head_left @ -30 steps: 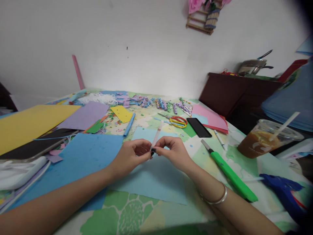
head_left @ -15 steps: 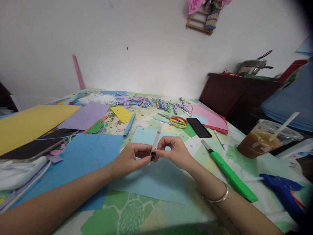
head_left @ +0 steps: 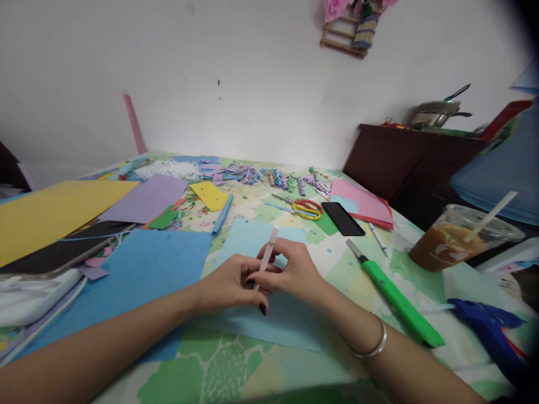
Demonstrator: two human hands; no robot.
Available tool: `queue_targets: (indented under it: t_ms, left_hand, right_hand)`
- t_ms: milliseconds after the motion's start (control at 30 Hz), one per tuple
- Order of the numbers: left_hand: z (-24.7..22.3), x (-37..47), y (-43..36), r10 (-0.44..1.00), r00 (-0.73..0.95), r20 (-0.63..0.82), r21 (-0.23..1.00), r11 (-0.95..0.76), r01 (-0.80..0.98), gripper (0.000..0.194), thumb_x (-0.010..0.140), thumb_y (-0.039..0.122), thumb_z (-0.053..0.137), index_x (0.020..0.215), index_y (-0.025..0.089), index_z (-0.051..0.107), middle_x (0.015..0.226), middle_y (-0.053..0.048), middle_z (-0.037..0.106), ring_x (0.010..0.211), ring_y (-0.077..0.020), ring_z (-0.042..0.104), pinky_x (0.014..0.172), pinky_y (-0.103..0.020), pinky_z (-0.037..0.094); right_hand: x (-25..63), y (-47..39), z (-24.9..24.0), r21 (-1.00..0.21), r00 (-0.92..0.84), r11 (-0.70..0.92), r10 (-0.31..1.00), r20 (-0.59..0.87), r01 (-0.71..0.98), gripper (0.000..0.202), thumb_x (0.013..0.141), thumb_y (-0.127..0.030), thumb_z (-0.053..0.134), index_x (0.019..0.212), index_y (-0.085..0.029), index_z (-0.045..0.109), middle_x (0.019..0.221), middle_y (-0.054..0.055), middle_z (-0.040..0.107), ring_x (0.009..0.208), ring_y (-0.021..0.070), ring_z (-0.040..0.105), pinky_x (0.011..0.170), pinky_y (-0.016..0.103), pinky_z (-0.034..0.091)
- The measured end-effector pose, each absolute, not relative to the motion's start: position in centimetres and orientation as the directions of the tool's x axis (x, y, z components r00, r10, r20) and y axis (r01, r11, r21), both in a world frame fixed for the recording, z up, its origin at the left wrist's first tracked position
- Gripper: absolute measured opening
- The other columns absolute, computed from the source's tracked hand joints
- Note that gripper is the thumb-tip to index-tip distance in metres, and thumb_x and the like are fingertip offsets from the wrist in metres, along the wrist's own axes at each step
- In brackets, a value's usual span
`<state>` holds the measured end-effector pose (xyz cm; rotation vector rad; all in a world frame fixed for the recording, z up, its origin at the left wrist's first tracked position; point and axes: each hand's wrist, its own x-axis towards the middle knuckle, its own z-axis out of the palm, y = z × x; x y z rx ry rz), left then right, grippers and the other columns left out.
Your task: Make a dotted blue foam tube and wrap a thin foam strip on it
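Observation:
A thin whitish stick stands tilted between my two hands, above a light blue sheet. My right hand grips it with thumb and fingers from the right. From the left, my left hand has its fingers curled against the stick's lower part, and its thumb reaches below. Where the two hands meet, the fingertips overlap and partly hide the stick's lower end. Left of the light blue sheet lies a darker blue sheet.
On the right are a green cutter, a blue glue gun, a drink cup and a black phone. Scissors and curled paper strips lie farther back. A blue paper roll rests beyond the hands.
The stick has shifted slightly down in the hands. My right hand has moved a little left and its thumb now lies across the stick; my left thumb has dropped lower.

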<state>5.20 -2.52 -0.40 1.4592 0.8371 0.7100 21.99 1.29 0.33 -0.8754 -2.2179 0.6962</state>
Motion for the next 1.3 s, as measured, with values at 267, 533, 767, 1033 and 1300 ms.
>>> queue_targets:
  t_ms: [267,533,767,1033,1300]
  left_hand:
    - [-1.0,5.3,-2.3,0.712,0.694,-0.106,0.989,0.146,0.001,0.044,0.050,0.012,0.084,0.092,0.020,0.073,0.090,-0.002,0.072,0.098,-0.0263,0.067,0.091,-0.039,0.052]
    - [-1.5,5.4,-2.3,0.743,0.668,-0.043,0.981,0.157,-0.112,0.032,0.066,0.013,0.078,0.097,0.016,0.070,0.092,-0.008,0.073,0.086,-0.0201,0.070,0.083,-0.034,0.055]
    - [-1.5,6.1,-2.0,0.917,0.395,0.051,0.983,0.023,-0.180,0.023,0.073,0.030,0.075,0.092,0.016,0.073,0.096,-0.006,0.074,0.089,-0.0203,0.068,0.084,-0.036,0.056]
    - [-0.9,5.6,-2.2,0.908,0.416,0.053,0.999,-0.053,-0.012,0.036,0.083,0.046,0.062,0.096,0.013,0.068,0.085,-0.007,0.073,0.078,-0.0196,0.071,0.077,-0.033,0.058]
    - [-1.0,5.5,-2.2,0.887,0.461,0.036,0.986,0.045,-0.163,0.034,0.084,0.044,0.064,0.094,0.012,0.063,0.087,-0.008,0.072,0.080,-0.0219,0.072,0.079,-0.036,0.057]
  right_hand:
    - [21.7,1.2,-0.5,-0.679,-0.665,0.710,0.599,0.446,0.185,0.020,0.074,-0.039,0.073,0.084,-0.021,0.074,0.081,0.003,0.073,0.077,0.0179,0.063,0.073,0.029,0.046]
    - [21.4,1.2,-1.1,-0.882,-0.539,0.448,0.784,0.308,0.148,0.024,0.068,-0.035,0.077,0.088,-0.022,0.078,0.082,0.005,0.076,0.069,0.0186,0.068,0.061,0.029,0.052]
    - [21.1,1.4,-0.8,-0.989,-0.349,0.148,0.928,0.129,0.028,0.029,0.061,-0.036,0.077,0.085,-0.018,0.079,0.066,0.004,0.074,0.056,0.0153,0.063,0.050,0.026,0.049]
    - [21.5,1.9,-0.8,-0.983,-0.438,0.178,0.880,0.182,-0.050,0.032,0.069,-0.048,0.072,0.067,-0.017,0.076,0.089,0.011,0.075,0.086,0.0242,0.070,0.074,0.034,0.053]
    - [22.7,2.6,-0.3,-0.942,-0.522,0.137,0.803,0.287,-0.307,0.026,0.071,-0.035,0.077,0.090,-0.019,0.073,0.088,0.006,0.073,0.075,0.0166,0.065,0.073,0.032,0.051]
